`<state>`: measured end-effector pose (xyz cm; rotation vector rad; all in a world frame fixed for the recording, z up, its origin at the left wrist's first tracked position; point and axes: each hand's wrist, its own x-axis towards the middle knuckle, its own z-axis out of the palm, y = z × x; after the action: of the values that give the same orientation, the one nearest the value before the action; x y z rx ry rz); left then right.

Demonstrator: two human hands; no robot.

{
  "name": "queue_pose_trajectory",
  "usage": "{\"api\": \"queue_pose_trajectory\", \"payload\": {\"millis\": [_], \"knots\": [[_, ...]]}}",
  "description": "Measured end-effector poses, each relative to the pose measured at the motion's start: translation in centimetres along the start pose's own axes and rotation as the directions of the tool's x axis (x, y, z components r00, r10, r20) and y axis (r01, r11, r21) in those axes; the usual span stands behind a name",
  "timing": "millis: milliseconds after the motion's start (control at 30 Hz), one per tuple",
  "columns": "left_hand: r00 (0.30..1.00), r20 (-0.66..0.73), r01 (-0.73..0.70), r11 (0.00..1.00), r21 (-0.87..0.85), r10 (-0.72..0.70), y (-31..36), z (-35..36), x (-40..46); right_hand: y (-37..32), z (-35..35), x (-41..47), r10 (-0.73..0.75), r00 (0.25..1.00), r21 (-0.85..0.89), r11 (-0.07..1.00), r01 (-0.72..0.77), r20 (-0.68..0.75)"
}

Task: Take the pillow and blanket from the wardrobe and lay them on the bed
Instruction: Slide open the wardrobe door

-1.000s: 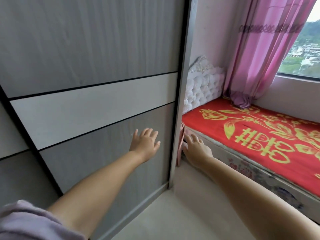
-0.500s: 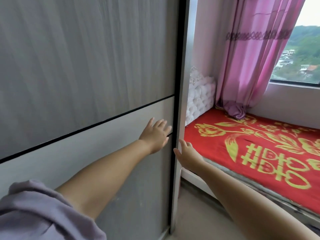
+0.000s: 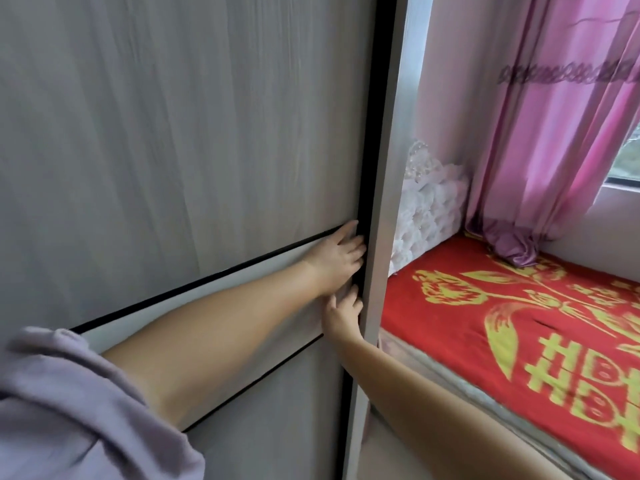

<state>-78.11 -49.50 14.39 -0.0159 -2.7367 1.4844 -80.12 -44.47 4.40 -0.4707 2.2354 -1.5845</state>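
A grey sliding wardrobe door fills the left of the view and is closed, so the pillow and blanket are hidden. My left hand lies flat on the door with its fingertips at the dark right edge. Just below it, my right hand also touches that edge, fingers curled against it. The bed lies to the right, covered by a red sheet with yellow patterns.
The wardrobe's pale side panel stands between the door and the bed. A white tufted headboard sits at the bed's far end. A pink curtain hangs beside a window. A strip of floor runs beside the bed.
Both hands have moved up and onto the door's right edge; the right hand came across from the bed side. The view has shifted closer to the wardrobe.
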Motion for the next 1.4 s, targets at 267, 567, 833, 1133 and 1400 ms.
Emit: {"api": "queue_pose_trajectory", "payload": {"millis": [267,567,833,1133,1400], "knots": [[0.999,0.045,0.010,0.999,0.046,-0.012,0.2,-0.6,1.2,0.6,-0.1,0.7,-0.013,1.000,0.059,0.998,0.013,0.003],[0.998,0.010,0.054,0.993,0.105,-0.055,0.8,-0.9,-1.0,0.8,-1.3,-0.2,-0.051,0.999,-0.062,0.997,0.052,0.018],[0.991,0.015,0.133,0.987,0.091,-0.135,0.9,-0.5,-9.1,-0.2,1.0,-6.2,-0.161,0.978,-0.062,0.983,0.170,0.136],[0.966,0.118,0.216,0.970,0.107,-0.228,1.2,-0.9,-22.7,-0.5,7.6,-15.8,-0.225,0.936,-0.136,0.954,0.269,0.271],[0.938,0.248,0.224,0.970,0.097,-0.242,0.8,-0.7,-33.9,-1.1,13.8,-24.1,-0.339,0.792,-0.175,0.859,0.481,0.508]]}}
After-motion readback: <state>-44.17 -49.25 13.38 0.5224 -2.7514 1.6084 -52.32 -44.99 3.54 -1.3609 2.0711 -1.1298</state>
